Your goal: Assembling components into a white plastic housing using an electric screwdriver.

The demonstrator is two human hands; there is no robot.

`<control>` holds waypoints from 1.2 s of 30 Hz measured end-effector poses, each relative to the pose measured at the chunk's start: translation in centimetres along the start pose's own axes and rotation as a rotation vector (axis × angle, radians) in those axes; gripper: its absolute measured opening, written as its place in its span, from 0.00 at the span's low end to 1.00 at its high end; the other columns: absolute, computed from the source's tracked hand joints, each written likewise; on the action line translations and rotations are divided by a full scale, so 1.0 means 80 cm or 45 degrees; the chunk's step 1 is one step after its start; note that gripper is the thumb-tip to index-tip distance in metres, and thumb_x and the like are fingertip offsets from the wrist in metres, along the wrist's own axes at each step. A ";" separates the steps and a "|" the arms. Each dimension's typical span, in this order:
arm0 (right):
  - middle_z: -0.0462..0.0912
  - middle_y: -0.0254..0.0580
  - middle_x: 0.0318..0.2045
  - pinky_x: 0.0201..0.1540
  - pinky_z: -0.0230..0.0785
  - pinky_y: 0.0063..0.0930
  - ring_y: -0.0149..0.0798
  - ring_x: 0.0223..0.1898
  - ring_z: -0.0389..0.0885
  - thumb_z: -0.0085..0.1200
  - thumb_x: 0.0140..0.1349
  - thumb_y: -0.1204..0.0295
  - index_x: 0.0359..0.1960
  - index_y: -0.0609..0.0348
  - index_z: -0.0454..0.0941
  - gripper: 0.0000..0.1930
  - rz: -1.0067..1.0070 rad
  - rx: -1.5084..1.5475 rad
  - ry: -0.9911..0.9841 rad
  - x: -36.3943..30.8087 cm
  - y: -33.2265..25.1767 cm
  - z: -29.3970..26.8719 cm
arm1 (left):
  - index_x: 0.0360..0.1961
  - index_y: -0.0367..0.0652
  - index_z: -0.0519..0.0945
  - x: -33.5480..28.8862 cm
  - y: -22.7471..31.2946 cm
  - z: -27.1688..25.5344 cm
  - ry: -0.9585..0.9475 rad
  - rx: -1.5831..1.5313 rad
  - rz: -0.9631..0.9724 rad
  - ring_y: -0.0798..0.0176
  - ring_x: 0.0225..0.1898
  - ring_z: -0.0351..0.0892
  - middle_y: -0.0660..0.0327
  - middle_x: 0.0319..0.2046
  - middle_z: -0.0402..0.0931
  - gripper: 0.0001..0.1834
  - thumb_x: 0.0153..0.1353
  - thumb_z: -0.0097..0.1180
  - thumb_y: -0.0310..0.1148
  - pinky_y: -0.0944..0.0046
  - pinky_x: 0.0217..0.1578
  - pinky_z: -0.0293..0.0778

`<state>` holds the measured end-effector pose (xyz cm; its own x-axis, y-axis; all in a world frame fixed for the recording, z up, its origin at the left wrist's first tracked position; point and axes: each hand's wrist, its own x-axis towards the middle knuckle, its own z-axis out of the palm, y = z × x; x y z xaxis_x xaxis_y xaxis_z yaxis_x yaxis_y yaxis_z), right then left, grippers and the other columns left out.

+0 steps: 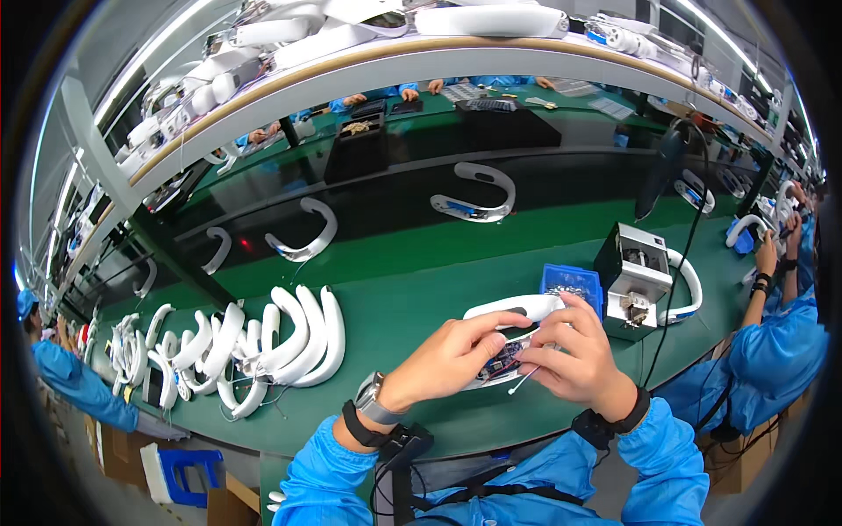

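Close in front of me, both hands are at a white curved, U-shaped housing (510,305), its near arm opened to show a circuit board (503,360) with wires. My left hand (443,358) is closed on the housing at the left, thumb and index finger at the edge by the board. With bent fingers, my right hand (574,351) grips the right side of the same housing, covering part of it. A thin white wire (524,380) with a small end sticks out below the right fingers. Whether those fingers also pinch a wire is hidden.
A blue bin (561,273) of small metal parts stands beside a box-shaped machine (633,273), with another white housing (693,294) behind. Several housings (320,337) lie piled at left. Housings lie along a black conveyor (368,206) under a loaded shelf (421,48). Co-workers (776,351) sit nearby.
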<state>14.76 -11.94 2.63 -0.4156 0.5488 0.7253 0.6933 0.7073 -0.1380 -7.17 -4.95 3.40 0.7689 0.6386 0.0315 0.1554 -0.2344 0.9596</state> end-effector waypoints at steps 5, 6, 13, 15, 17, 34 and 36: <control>0.78 0.27 0.30 0.62 0.66 0.53 0.37 0.38 0.77 0.71 0.42 0.70 0.27 0.47 0.82 0.11 0.092 0.138 -0.027 0.012 -0.010 0.003 | 0.55 0.40 0.69 -0.017 0.002 -0.005 0.052 -0.190 0.001 0.70 0.36 0.79 0.60 0.31 0.81 0.14 0.69 0.43 0.26 0.66 0.40 0.72; 0.78 0.27 0.30 0.62 0.67 0.53 0.37 0.38 0.77 0.71 0.42 0.69 0.27 0.48 0.82 0.11 0.078 0.141 -0.052 0.015 -0.013 0.003 | 0.54 0.40 0.69 -0.019 0.003 -0.006 0.066 -0.258 -0.027 0.70 0.38 0.79 0.60 0.33 0.81 0.14 0.68 0.43 0.25 0.67 0.41 0.72; 0.76 0.30 0.29 0.58 0.71 0.50 0.36 0.36 0.76 0.71 0.43 0.69 0.28 0.51 0.81 0.11 -0.128 0.002 -0.136 0.029 -0.024 0.007 | 0.53 0.40 0.68 -0.021 0.001 -0.016 -0.053 -0.304 -0.078 0.71 0.41 0.77 0.59 0.40 0.78 0.13 0.68 0.43 0.23 0.67 0.46 0.71; 0.77 0.30 0.29 0.58 0.71 0.49 0.36 0.35 0.76 0.71 0.43 0.69 0.28 0.51 0.80 0.11 -0.137 0.028 -0.116 0.028 -0.021 0.010 | 0.52 0.40 0.68 -0.021 -0.002 -0.016 -0.055 -0.303 -0.057 0.71 0.41 0.76 0.59 0.39 0.77 0.12 0.69 0.43 0.24 0.67 0.46 0.70; 0.77 0.30 0.29 0.58 0.72 0.49 0.36 0.34 0.76 0.71 0.43 0.70 0.27 0.51 0.80 0.11 -0.148 0.056 -0.096 0.029 -0.020 0.011 | 0.51 0.40 0.69 -0.022 -0.004 -0.018 -0.055 -0.301 -0.038 0.71 0.41 0.75 0.60 0.39 0.77 0.11 0.69 0.42 0.24 0.67 0.47 0.70; 0.80 0.30 0.27 0.54 0.74 0.47 0.35 0.31 0.77 0.67 0.45 0.72 0.30 0.53 0.83 0.09 -0.005 0.007 0.087 0.043 -0.024 0.009 | 0.37 0.38 0.78 -0.027 -0.004 -0.020 -0.053 -0.199 -0.047 0.74 0.32 0.71 0.66 0.29 0.77 0.14 0.73 0.51 0.39 0.69 0.35 0.69; 0.78 0.29 0.27 0.54 0.75 0.47 0.33 0.31 0.76 0.64 0.48 0.70 0.31 0.53 0.84 0.08 -0.127 -0.092 0.076 0.045 -0.024 0.010 | 0.37 0.38 0.78 -0.028 -0.002 -0.021 -0.042 -0.155 -0.086 0.74 0.31 0.69 0.66 0.28 0.76 0.14 0.73 0.50 0.38 0.69 0.34 0.69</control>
<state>11.43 -10.95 4.93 -0.4505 0.4482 0.7722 0.6918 0.7219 -0.0154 -9.94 -5.09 3.68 0.7796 0.6249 -0.0414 0.1325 -0.0999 0.9861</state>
